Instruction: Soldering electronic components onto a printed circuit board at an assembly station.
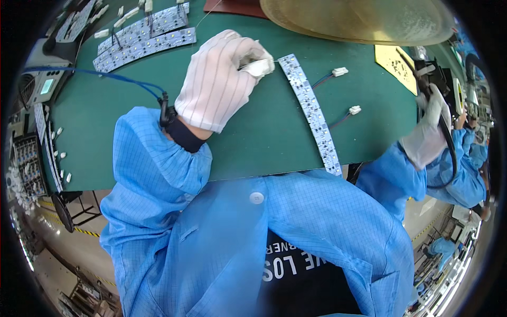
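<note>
My left hand (215, 82), in a white striped glove with a black wrist strap (182, 132), pinches a thin wire that looks like solder (277, 61). Its tip points at the top end of a narrow LED circuit board (310, 111). The board lies slantwise, its lower end at the table's front edge. Two short leads with white connectors (340, 71) stick out from its right side. Far to the right, my gloved right hand (426, 129) is closed around a dark soldering iron (422, 84), whose black cable (452, 150) hangs down beside the hand.
Curved LED boards (145, 47) with connectors lie at the back left. A yellow sheet (396, 68) is at the right, below a large round translucent cover (359, 21). A blue cord (100, 72) runs to my wrist strap. Another person in blue (459, 179) sits at the right.
</note>
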Tool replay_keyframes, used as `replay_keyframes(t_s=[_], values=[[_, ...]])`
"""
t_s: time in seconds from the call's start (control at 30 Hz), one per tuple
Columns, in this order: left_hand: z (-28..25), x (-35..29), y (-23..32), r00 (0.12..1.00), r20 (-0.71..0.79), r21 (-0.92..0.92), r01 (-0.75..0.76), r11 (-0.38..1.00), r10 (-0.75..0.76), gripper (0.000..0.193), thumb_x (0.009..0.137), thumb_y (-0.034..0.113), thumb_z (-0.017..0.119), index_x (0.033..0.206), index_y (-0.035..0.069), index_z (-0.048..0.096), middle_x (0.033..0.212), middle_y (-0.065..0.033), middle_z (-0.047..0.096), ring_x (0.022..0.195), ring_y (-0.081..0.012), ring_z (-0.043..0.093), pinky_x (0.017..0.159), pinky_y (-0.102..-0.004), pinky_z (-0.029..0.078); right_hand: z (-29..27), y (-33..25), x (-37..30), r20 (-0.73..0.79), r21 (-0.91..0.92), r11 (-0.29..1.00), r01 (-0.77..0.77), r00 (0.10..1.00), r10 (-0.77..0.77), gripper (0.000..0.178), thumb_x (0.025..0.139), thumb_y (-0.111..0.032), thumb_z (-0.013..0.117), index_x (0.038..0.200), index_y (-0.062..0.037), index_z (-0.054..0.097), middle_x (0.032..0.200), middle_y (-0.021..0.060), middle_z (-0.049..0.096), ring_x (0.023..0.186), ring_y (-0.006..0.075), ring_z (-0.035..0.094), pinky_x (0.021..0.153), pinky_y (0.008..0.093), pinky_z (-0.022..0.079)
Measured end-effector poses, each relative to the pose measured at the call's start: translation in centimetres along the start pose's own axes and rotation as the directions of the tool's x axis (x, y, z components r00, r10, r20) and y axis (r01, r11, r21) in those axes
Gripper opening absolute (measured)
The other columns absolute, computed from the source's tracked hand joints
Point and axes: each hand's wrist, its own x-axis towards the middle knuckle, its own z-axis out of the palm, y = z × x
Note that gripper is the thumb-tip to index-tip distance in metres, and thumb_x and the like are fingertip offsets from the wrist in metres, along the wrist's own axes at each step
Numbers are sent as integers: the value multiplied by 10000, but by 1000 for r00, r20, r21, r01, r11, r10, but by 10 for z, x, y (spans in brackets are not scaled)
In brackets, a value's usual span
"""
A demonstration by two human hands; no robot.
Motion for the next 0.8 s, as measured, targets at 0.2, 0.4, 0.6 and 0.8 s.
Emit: replay_keyframes(t_s=[0.2,0.4,0.6,0.8], values=[[-2,2,5,981,-78,-191,159,969,-176,166,742,109,708,827,68,572,748,-61,579,721,-263,566,677,-360,475,41,11,22,94,532,836,-132,991,97,331,932,-235,558,1134,11,646,1010,135,678,939,197,648,854,306,492],[-2,0,4,985,-43,-213,155,965,-168,131,758,129,692,806,77,581,752,-59,585,716,-258,565,670,-355,472,42,10,8,187,631,716,-299,954,233,298,947,-203,533,1121,8,654,1088,136,665,1011,195,632,929,316,461],[-1,0,3,989,-76,-195,108,975,-124,91,764,133,666,777,75,597,734,-71,582,715,-262,564,671,-364,468,6,-1,-3,-159,460,838,-294,901,403,322,870,-237,591,1040,31,640,912,128,630,828,192,625,732,293,520],[-1,2,5,986,-85,-197,124,972,-143,89,763,135,670,784,81,603,735,-77,581,718,-270,568,674,-369,468,-6,-30,-48,-28,575,816,57,998,-51,631,936,-568,424,1057,28,596,956,205,637,812,246,636,714,341,543]])
